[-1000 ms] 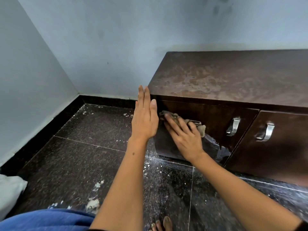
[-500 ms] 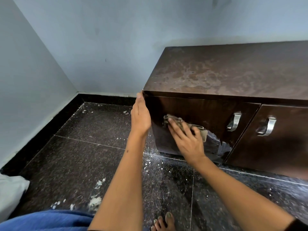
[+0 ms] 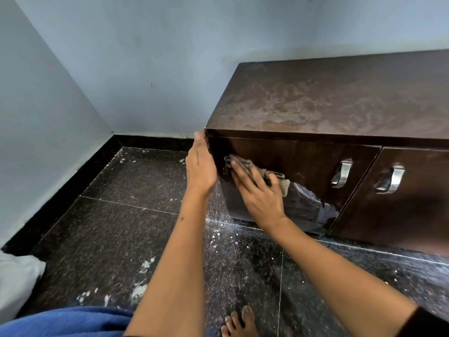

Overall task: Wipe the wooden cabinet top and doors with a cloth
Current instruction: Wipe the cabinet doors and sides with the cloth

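Observation:
A dark brown wooden cabinet [image 3: 340,110] stands against the wall on the right, its top blotchy with pale stains. My right hand [image 3: 257,190] presses a crumpled grey-brown cloth [image 3: 245,166] flat against the left door [image 3: 303,166], fingers stretched over it. A wet, shiny streak shows on the door to the right of the cloth. My left hand [image 3: 200,166] lies flat with straight fingers against the cabinet's left front corner, fingertips near the top edge.
Two metal handles [image 3: 342,172] [image 3: 391,178] sit on the left and right doors. The dark speckled tile floor [image 3: 109,227] carries white flecks. A white bag [image 3: 17,283] lies at the far left. My bare toes [image 3: 239,322] and blue clothing [image 3: 65,322] show below.
My left hand moved from in front of the door to the cabinet's left corner edge. My right hand slid the cloth a little leftward on the door.

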Tool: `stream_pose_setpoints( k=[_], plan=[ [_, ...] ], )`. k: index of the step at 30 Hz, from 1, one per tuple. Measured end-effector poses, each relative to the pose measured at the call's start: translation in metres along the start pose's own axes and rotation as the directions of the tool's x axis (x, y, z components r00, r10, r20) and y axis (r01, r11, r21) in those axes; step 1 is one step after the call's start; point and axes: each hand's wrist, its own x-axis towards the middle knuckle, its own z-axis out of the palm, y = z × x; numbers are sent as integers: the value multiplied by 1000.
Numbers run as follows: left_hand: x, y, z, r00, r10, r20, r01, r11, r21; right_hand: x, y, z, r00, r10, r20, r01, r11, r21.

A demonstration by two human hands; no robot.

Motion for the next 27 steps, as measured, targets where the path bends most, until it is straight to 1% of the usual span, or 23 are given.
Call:
stream_pose_setpoints(
  k=[1, 2, 3, 5, 7, 9, 10, 12, 14, 15, 16, 17, 19, 21, 22, 23, 25, 27],
  plan=[
    [-1, -1, 1, 1000, 9, -3, -9, 1000, -4, 6, -3, 0, 999, 24, -43, -24, 1000, 11],
    [-1, -1, 2, 1000, 10, -4, -10, 1000, -8, 13, -6, 0, 999, 7, -52, -5, 1000, 23],
    [-2, -1, 2, 1000, 6, -5, -6, 1000, -6, 18, -9, 1, 998, -45, -39, 47, 998, 30],
    [-4, -1, 2, 1000, 21, 1, -21, 999, 38, 23, -16, 3, 982, -185, 38, 183, 982, 54],
    [-8, -1, 2, 997, 78, 13, -79, 990, 118, 14, -18, 7, 946, -290, 143, 284, 957, 64],
    [-15, -2, 3, 989, 144, 25, -146, 966, 215, -3, -12, 9, 927, -307, 215, 305, 951, 44],
    [-18, -3, 5, 985, 171, 38, -175, 947, 269, -11, -7, 10, 929, -295, 221, 298, 954, 23],
    [-22, -3, 6, 969, 232, 84, -246, 880, 407, -25, 7, 7, 960, -221, 172, 227, 974, -10],
    [-20, 0, 6, 935, 329, 129, -342, 750, 566, -27, 17, 3, 993, -88, 73, 89, 996, -20],
    [-17, 2, 6, 915, 373, 156, -384, 680, 625, -24, 20, 1, 999, -30, 34, 30, 999, -11],
    [-14, 5, 5, 895, 403, 189, -418, 612, 671, -21, 20, 0, 1000, -3, 9, 3, 1000, -1],
    [-10, 8, 6, 880, 416, 231, -446, 551, 705, -17, 20, 0, 1000, -11, 6, 11, 1000, 1],
    [-3, 14, 6, 861, 407, 306, -481, 453, 751, -15, 18, 3, 991, -120, 56, 122, 992, -18],
    [3, 18, 6, 850, 401, 343, -497, 391, 775, -23, 22, 9, 957, -255, 140, 262, 964, -35],
    [5, 20, 6, 846, 401, 351, -502, 376, 779, -31, 27, 11, 944, -284, 167, 294, 955, -40],
    [7, 21, 5, 842, 401, 361, -508, 366, 780, -39, 32, 10, 943, -279, 180, 292, 955, -52],
    [10, 23, 5, 827, 405, 389, -531, 340, 776, -54, 39, 8, 968, -195, 160, 209, 975, -72],
    [15, 24, 7, 803, 413, 430, -567, 306, 765, -56, 39, 4, 992, -59, 110, 66, 996, -67]
  ],
)
